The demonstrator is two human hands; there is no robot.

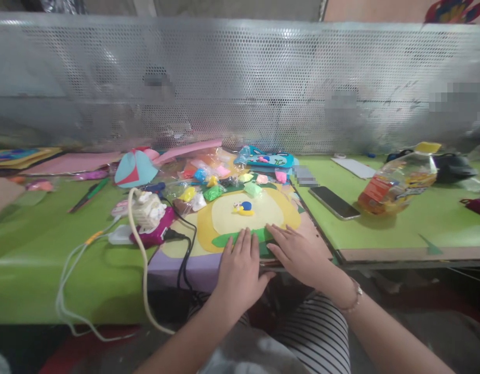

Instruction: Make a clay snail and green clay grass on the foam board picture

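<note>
My left hand point(242, 270) lies flat on the near edge of a layered paper picture, its fingers over a green paper strip point(222, 240). My right hand point(296, 254) rests at the strip's right end, fingers stretched out. Neither hand holds anything. Beyond the fingertips, a small blue, yellow and white clay figure point(245, 208) sits on the cream paper shape point(224, 210), which has a yellow border point(292, 208). Bags of coloured clay, such as a green one point(213, 193) and a yellow one point(188, 194), lie behind the picture.
Left of the picture, a purple power strip point(156, 228) has plugs and looping cables point(144, 265). To the right are a phone point(334, 202) and a tilted bottle of orange liquid point(399, 179). A perforated metal screen point(240, 78) stands behind the green table point(25, 259).
</note>
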